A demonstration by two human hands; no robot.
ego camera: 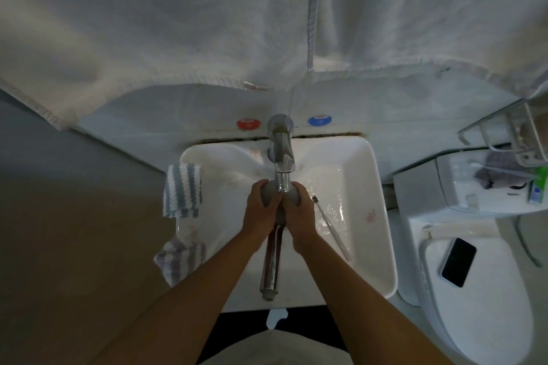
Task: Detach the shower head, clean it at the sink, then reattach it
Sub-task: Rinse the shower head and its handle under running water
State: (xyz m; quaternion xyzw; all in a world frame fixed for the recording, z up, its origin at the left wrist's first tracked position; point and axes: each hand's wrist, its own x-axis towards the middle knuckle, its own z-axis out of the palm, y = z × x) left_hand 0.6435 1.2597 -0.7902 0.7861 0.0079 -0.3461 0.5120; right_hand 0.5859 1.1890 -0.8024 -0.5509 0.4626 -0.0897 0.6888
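Both forearms reach forward side by side over the near rim of the sink point(376, 204), wrists close together. The left hand point(259, 210) and right hand point(301, 210) are together, each clamped on one side of the round grey face of the shower head point(274, 261), fingers curled over its far edge, thumbs meeting near the middle. The head sits directly under the spout of the faucet point(281, 151), above the middle of the basin. Its chrome handle runs back toward the person, between the wrists, its end past the near rim. Water glistens on the basin's right side, where a thin white hose point(332, 231) lies diagonally. A striped cloth point(182, 194) hangs over the left rim; a second cloth point(181, 258) sits at the near-left corner. A phone point(458, 262) lies on the toilet lid point(474, 305), right of the sink.
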